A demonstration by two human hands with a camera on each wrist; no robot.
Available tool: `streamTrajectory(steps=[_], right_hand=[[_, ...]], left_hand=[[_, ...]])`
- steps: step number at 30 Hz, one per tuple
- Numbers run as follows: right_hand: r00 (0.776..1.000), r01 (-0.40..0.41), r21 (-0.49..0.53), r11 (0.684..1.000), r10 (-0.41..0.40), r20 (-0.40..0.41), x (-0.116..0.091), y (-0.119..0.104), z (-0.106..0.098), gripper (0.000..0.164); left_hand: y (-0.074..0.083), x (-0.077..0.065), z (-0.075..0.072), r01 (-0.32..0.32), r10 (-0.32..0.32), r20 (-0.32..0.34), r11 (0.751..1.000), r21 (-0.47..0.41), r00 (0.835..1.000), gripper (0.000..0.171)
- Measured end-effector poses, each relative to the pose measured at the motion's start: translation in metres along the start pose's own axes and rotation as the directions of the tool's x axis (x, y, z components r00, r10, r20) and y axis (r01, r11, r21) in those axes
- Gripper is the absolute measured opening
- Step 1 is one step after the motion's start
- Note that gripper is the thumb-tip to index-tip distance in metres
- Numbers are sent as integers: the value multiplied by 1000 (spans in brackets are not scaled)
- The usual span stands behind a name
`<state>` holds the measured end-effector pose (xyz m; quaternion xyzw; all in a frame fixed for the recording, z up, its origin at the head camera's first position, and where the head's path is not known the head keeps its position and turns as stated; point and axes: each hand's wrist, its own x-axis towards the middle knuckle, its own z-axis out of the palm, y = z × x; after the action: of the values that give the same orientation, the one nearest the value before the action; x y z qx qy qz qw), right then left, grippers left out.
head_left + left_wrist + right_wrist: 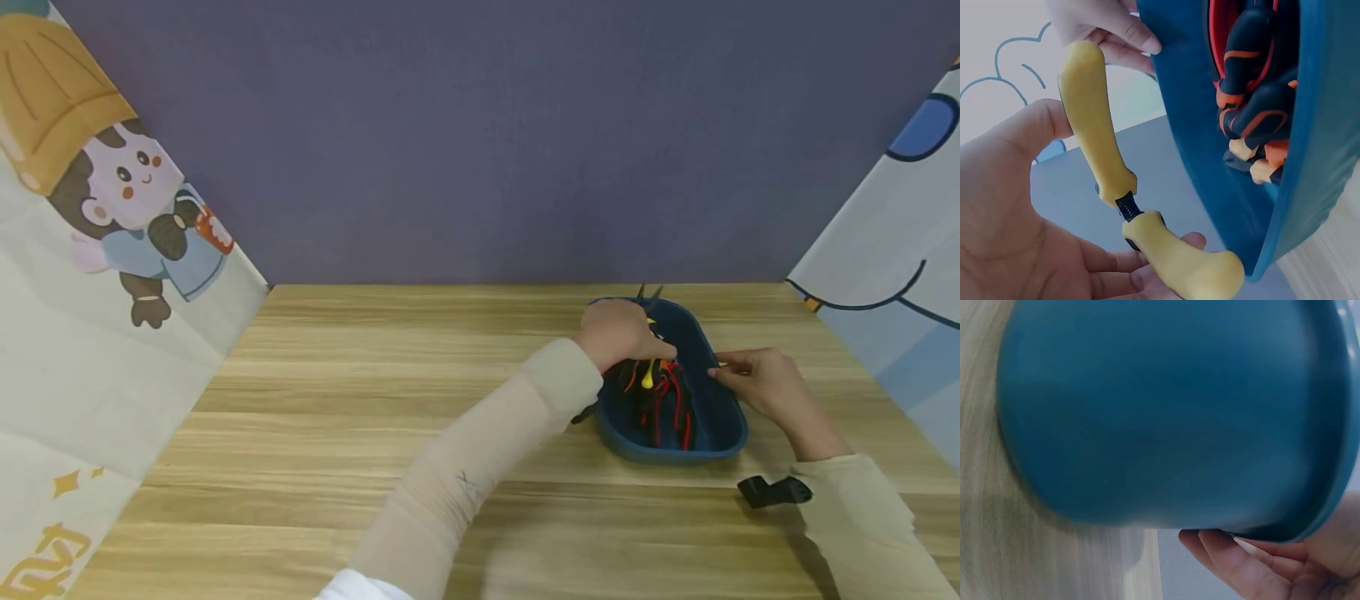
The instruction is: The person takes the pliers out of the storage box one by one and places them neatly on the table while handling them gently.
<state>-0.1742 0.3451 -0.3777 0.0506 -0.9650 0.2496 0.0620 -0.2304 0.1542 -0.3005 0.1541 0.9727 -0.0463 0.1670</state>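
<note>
Over the left part of a dark blue plastic bin [723, 421], my left hand [618, 331] holds a pair of pliers with yellow inner handles [1088, 100]. The left wrist view shows the thumb against one handle and fingers around the other, the handles spread apart. Two dark pointed tips [657, 292] stick out beyond the hand in the head view. My right hand [767, 385] pinches the bin's right rim, its fingertips [1235, 562] on the rim in the right wrist view. Several black tools with red and orange trim [1257, 75] lie inside the bin.
The bin stands on a wood-grain table [375, 375], towards its right back. A dark purple-grey panel [480, 150] rises behind the table. Printed white sheets flank both sides, the left one with a cartoon figure [135, 183]. A black device [774, 492] sits by the right wrist.
</note>
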Motion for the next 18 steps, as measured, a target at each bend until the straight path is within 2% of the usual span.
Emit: streamTrajectory(steps=[6, 10, 13, 18], right_hand=[[999, 19, -13, 1000, -19, -33, -1, 3, 0, 35], [998, 33, -12, 999, -34, -45, -1, 3, -1, 33], [999, 38, 1, 999, -38, -33, 0, 2, 0, 34], [999, 38, 8, 999, -38, -21, 1, 2, 1, 34]], left_hand=[[-13, -3, 4, -36, 34, -39, 998, -45, 999, 52], [-22, -3, 7, -36, 34, -46, 998, -43, 998, 58], [-31, -3, 9, -33, 30, -56, 998, -48, 998, 58], [-47, -5, 13, -43, 36, -65, 993, -105, 997, 52]])
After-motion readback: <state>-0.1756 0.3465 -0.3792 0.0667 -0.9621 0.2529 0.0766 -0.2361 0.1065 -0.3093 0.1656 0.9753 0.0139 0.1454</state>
